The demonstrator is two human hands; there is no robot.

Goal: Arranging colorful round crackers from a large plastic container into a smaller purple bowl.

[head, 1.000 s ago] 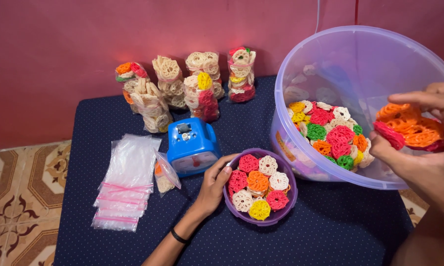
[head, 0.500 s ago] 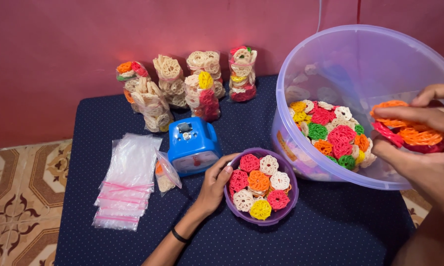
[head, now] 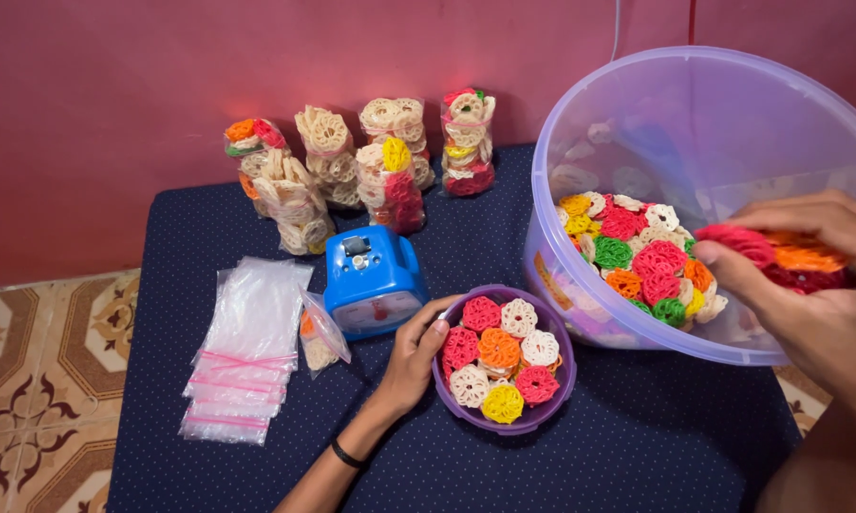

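Right hand (head: pixel 817 304) is the one I watch first: its fingers are pinched shut on a small stack of flower-shaped crackers (head: pixel 779 255), red and orange, held over the rim of the big clear tub (head: pixel 637 95). Below and just left of that hand, more of the same crackers lie loose in the tub's bottom. My left hand (head: pixel 411 356) rests well away to the left, thumb and fingers wrapped loosely round the near rim of the purple bowl (head: pixel 551 408), steadying it; nothing is lifted. That bowl is already heaped with crackers. Just beyond the left hand stands a small blue scale (head: pixel 371 280), and further left a pile of clear plastic bags (head: pixel 243 347); filled packets (head: pixel 390 171) line the wall behind.

I judge the crackers light, dry and brittle, with lacy holes that snap under pressure. I would grip the stack by its flat faces, gently, never by the thin edges.
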